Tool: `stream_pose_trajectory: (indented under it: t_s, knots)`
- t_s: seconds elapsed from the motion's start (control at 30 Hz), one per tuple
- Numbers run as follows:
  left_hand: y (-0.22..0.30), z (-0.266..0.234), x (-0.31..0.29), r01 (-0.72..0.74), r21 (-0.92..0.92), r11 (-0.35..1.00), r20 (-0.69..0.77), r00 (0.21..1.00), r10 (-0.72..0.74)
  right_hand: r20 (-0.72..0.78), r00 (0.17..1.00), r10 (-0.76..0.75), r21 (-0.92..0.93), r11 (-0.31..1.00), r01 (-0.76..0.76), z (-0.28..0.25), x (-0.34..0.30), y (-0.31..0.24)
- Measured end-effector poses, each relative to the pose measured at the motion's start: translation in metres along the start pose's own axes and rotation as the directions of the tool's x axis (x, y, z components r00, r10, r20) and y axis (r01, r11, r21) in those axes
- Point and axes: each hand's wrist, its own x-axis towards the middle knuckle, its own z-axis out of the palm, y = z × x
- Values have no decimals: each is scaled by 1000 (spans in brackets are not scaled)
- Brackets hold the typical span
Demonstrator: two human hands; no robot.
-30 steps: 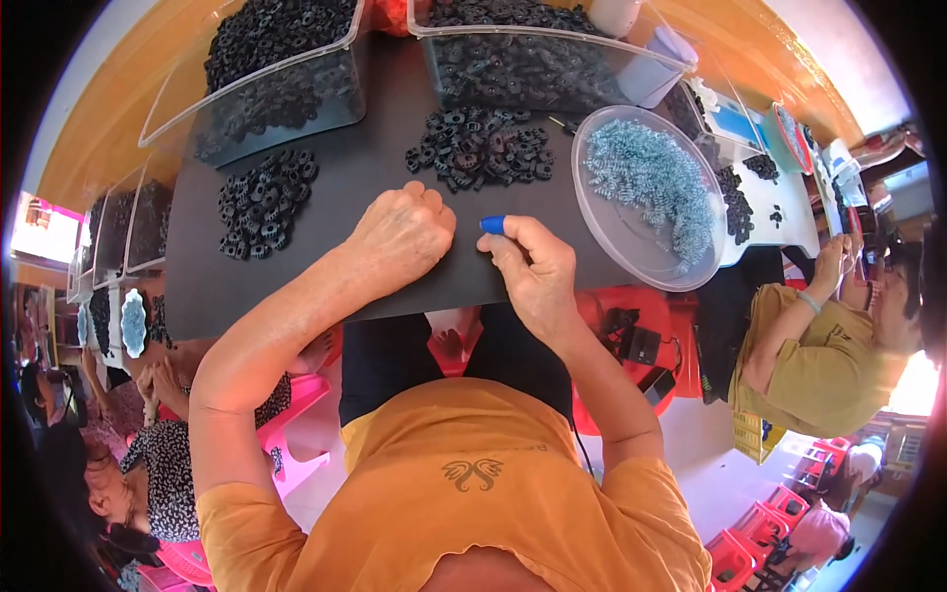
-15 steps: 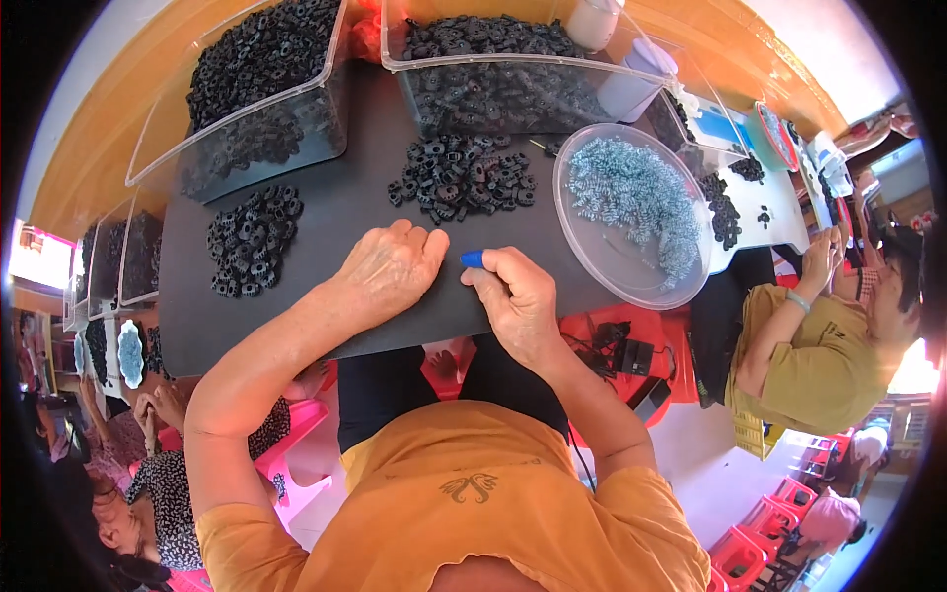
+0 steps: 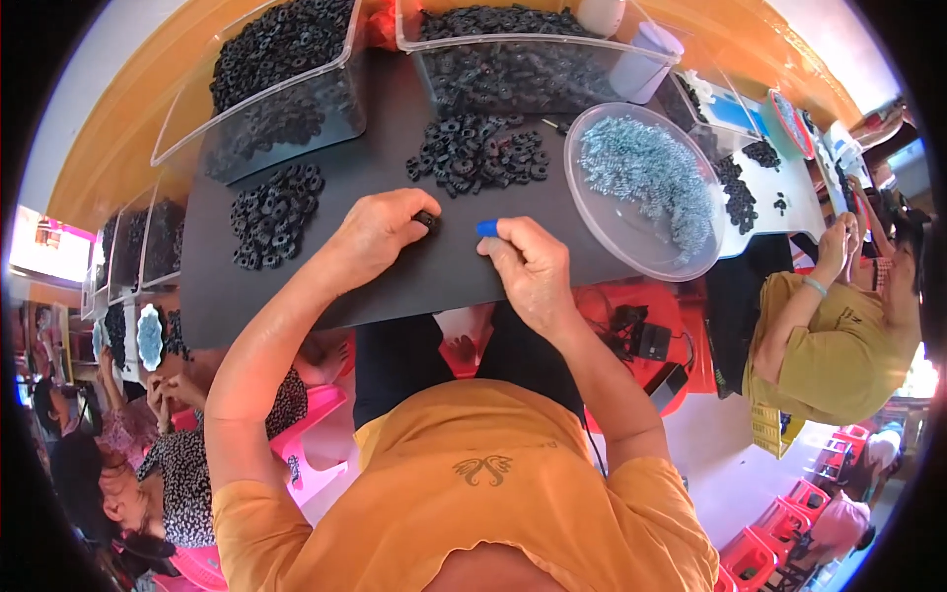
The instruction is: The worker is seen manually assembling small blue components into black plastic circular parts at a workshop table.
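My left hand (image 3: pixel 380 234) is closed over the dark table (image 3: pixel 355 291), a small black plastic part (image 3: pixel 426 220) pinched between thumb and forefinger. Just to its right, my right hand (image 3: pixel 530 264) has its thumb and forefinger drawn together. A blue finger cover (image 3: pixel 487 228) sits on that forefinger; anything between those fingertips is too small to make out. Beyond the hands lies a pile of black plastic parts (image 3: pixel 477 155), with another black pile (image 3: pixel 276 215) farther left. A shallow clear bowl (image 3: pixel 614 222) right of my right hand holds many small metal springs (image 3: pixel 636 163).
Two clear bins full of black parts, a left bin (image 3: pixel 252 111) and a right bin (image 3: pixel 513 41), line the table's far side. A pale cup (image 3: pixel 646 64) stands in the right one. A co-worker (image 3: pixel 834 335) sits at right; a red stool (image 3: pixel 631 335) bears cables.
My left hand has turned so that the black part in its fingertips shows. My right hand keeps much the same pinch. The whole view has shifted slightly.
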Motion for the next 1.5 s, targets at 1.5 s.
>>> stream_pose_trajectory:
  t_s: [1.5]
  knots:
    - [30,-48,78,-290,713,638,-256,740,622,7,1000,-29,54,998,29,-2,-4,4]
